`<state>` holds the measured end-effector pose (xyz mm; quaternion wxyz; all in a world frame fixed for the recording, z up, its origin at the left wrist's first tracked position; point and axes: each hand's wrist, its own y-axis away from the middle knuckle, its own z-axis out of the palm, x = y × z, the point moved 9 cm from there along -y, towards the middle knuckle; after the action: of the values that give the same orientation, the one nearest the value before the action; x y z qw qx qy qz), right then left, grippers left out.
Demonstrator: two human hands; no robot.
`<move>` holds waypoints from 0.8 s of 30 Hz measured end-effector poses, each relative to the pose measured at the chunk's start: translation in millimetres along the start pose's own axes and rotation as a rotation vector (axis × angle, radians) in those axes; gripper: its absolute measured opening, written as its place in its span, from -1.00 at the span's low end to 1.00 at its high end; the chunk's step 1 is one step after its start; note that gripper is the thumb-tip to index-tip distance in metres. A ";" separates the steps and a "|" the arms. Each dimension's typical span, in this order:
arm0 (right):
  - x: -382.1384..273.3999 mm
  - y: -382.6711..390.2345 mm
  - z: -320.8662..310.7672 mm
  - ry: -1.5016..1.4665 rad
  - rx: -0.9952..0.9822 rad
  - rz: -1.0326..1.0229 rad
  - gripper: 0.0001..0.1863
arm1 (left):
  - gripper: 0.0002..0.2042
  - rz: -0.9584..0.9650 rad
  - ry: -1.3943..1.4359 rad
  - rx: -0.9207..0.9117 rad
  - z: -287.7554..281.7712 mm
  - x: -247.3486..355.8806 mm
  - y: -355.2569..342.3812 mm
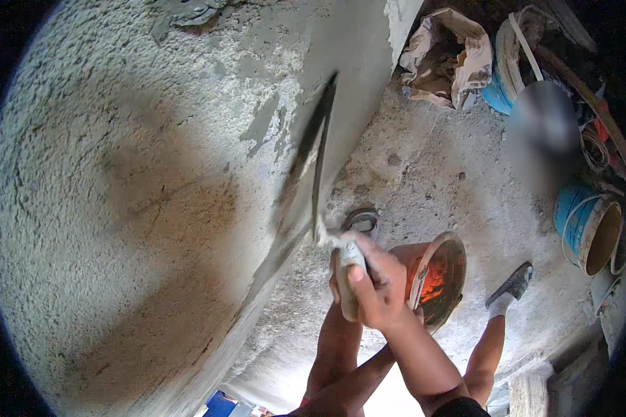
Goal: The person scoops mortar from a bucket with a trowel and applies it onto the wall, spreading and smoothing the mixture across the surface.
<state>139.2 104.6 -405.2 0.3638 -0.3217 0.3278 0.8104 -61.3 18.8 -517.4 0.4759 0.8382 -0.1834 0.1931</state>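
Beside the rough plaster wall [153, 104], right hand [380, 281] has its fingers wrapped round the pale handle [351, 281] of a trowel, thumb lying along the near side. Trowel sits mid-view, just left of the bucket; its long thin blade [320, 167] points up and away, seen nearly edge-on, over the smooth grey strip of the wall by the corner. Blade is on or very close to the surface; can't tell which. Dark shadow runs alongside it.

Left hand [419, 315] mostly hidden behind the right wrist, at the rim of the reddish bucket [415, 267]. Can't tell if its fingers grip the rim or just rest there. Left forearm crosses under the right one. Bucket interior shows bright orange, mouth facing right.

Legs spread either side of the bucket, dark shoes [511, 283] on the dusty concrete floor [424, 174]. Far side: open pale sack [476, 52] with a blue bucket [495, 94] next to it. Second blue bucket [570, 222] tipped over at right. Blurred patch between the two.
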 end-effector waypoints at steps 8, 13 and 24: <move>-47.8 23.3 16.2 0.200 -0.051 -0.333 -0.58 | -0.87 0.006 -0.012 0.003 -5.9 -4.2 -3.3; -43.9 -2.2 32.9 0.465 -0.010 -0.312 -0.57 | -0.88 -0.008 -0.023 0.019 -11.5 -11.8 -1.4; -23.8 49.5 -6.4 0.369 -0.049 -0.177 -0.62 | -0.89 0.016 0.053 0.067 -0.7 -2.5 4.7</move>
<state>114.0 64.9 -376.1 0.3593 -0.5010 0.3394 0.7104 -65.9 17.5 -514.9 0.4506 0.8468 -0.1709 0.2249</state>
